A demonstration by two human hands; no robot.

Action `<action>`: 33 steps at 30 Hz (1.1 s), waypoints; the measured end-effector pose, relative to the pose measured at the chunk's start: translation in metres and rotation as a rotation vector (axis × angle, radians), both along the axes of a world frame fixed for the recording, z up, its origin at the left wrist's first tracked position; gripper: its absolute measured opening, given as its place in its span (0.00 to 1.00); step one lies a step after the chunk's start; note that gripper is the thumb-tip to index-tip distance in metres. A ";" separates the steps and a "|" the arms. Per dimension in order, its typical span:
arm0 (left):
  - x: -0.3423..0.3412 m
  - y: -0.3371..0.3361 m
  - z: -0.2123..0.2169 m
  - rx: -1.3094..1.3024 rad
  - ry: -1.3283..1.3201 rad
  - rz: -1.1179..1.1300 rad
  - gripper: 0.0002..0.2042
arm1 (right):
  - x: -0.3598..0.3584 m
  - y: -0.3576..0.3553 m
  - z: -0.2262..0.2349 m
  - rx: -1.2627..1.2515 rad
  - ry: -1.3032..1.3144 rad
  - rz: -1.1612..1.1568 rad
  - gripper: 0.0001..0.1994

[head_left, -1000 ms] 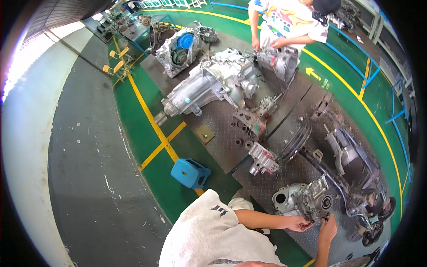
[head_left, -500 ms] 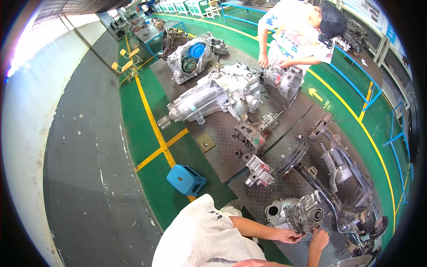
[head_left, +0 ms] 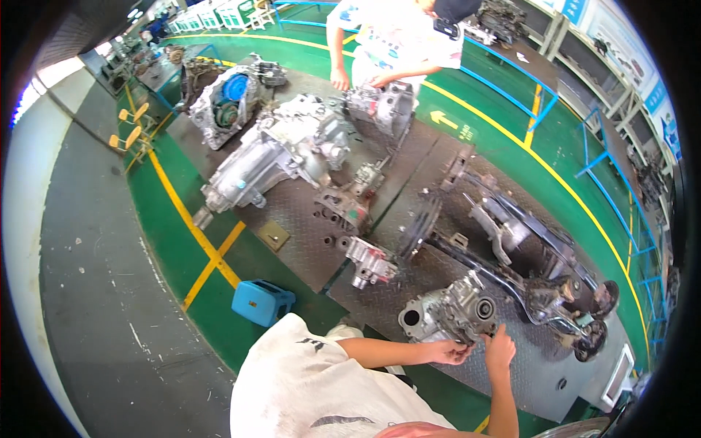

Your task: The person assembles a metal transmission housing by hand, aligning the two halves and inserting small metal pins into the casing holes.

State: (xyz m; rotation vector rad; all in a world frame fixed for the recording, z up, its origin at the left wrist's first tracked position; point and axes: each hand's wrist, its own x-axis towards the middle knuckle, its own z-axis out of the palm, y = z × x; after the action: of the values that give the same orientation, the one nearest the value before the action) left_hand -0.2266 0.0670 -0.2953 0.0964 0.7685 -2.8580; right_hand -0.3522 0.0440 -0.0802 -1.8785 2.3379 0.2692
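Both our hands, left hand (head_left: 447, 352) and right hand (head_left: 499, 345), grip the gearbox housing's (head_left: 447, 315) near edge; we judge repositioning in hand, needing a firm two-handed lift.

Dark checker-plate platform (head_left: 299, 212) with gearbox housings (head_left: 270, 157), axle assembly (head_left: 511, 241), small castings (head_left: 371, 261).

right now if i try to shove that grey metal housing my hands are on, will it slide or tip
The cast metal housing looks solid and bulky, so probably heavy and rigid. It sits on ribbed steel plate, which likely resists sliding. Its lumpy shape may rock rather than roll. Left hand and right hand touch its near side.
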 end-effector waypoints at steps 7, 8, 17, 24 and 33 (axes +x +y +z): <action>0.003 -0.002 0.029 -0.061 -0.136 -0.081 0.13 | -0.015 0.013 -0.006 0.050 -0.060 0.035 0.17; 0.002 -0.003 0.022 -0.098 -0.129 -0.061 0.13 | -0.013 0.008 -0.005 0.053 -0.064 0.034 0.17; 0.002 0.000 0.021 -0.091 -0.156 -0.077 0.15 | 0.005 0.011 0.021 -0.067 -0.127 0.025 0.12; 0.007 -0.008 0.043 0.049 -0.098 -0.044 0.15 | 0.003 0.009 0.006 -0.056 -0.039 -0.003 0.10; 0.002 -0.001 0.025 -0.091 -0.108 0.008 0.11 | 0.004 0.005 0.012 -0.003 -0.108 0.153 0.13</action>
State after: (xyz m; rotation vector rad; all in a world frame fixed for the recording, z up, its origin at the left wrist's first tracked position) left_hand -0.2245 0.0656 -0.2698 0.2326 0.6163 -2.8480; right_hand -0.3479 0.0485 -0.0684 -2.0226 2.1316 0.1748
